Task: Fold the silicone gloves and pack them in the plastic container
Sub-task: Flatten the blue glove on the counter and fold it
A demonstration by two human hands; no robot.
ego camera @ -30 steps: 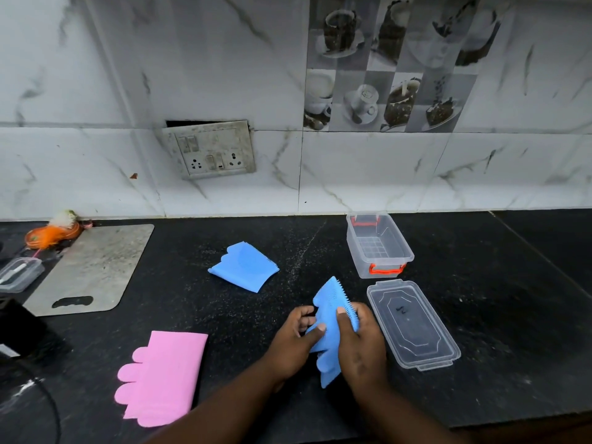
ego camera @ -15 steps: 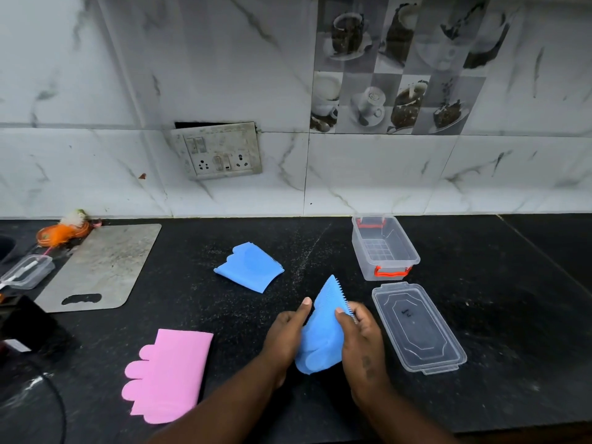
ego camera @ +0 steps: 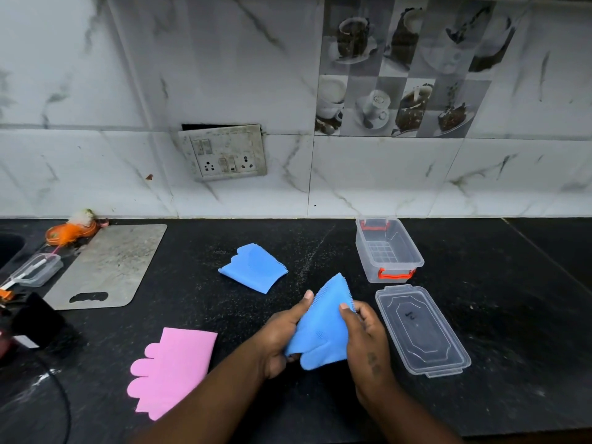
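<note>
While the clear plastic container stands empty beside its lid, nothing is packed yet: one blue silicone glove lies loosely folded on the black counter and a pink glove lies flat. The left hand and right hand pinch a second blue glove left of the lid. It spreads wider than a second ago.

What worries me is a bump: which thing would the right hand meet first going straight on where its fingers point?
The right hand holds a blue glove; past it the way looks free, over bare counter between the other blue glove and the box, probably to the wall.
</note>
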